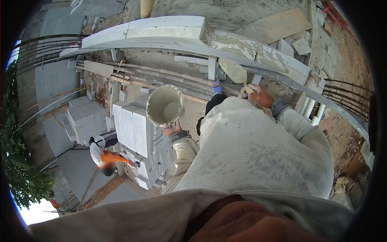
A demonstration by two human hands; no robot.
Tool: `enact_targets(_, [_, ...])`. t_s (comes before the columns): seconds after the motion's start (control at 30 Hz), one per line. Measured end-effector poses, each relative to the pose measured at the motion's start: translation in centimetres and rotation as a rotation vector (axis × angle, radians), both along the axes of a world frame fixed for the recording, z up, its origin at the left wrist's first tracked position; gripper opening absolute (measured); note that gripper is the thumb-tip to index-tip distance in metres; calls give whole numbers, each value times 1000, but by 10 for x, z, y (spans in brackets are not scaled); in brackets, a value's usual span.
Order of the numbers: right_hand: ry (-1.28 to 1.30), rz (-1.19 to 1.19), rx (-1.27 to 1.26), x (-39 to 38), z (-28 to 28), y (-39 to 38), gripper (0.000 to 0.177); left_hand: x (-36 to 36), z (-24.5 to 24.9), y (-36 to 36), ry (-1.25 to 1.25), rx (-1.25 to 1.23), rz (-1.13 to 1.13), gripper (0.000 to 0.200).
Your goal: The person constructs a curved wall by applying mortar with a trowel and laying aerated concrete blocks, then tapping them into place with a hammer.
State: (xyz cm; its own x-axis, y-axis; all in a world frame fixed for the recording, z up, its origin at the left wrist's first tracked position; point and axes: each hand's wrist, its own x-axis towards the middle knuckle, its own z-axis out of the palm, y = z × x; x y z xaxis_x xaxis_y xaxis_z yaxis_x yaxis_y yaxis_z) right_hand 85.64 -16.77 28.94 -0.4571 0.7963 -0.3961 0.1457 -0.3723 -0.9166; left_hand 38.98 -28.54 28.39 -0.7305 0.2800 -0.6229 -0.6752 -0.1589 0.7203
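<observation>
My left hand [172,129] is closed at the near edge of a mortar-smeared bucket [182,108], which is tilted so its opening faces me. Grey wet mortar [167,107] shows inside. My right hand [261,97] is wrapped round the handle of a trowel [234,71]. Its rounded blade points away from me and looks coated with mortar. Just beyond the blade runs a low wall of white blocks [165,32], with patches of grey mortar on its right part [234,43].
Stacked white blocks [135,129] stand left of the bucket, with another stack [86,119] farther left. A co-worker in orange sleeves [111,157] bends beside them. Bamboo poles [161,76] lie along the wall, and a board [278,26] lies beyond it. White pipes [313,109] are at right.
</observation>
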Motion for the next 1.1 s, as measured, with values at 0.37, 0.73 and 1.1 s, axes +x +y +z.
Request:
enact_targets(0.37, [-309,-765,523,-202,-152,152,61,-154,0,-35,-200,-234,123,50])
enact_targets(0.73, [-435,-708,256,-236,-191,218,65,-168,40,25,97,-503,52,40])
enact_targets(1.1, [-129,-862,389,-227,-128,212,58,-161,11,53,-20,-416,-110,41])
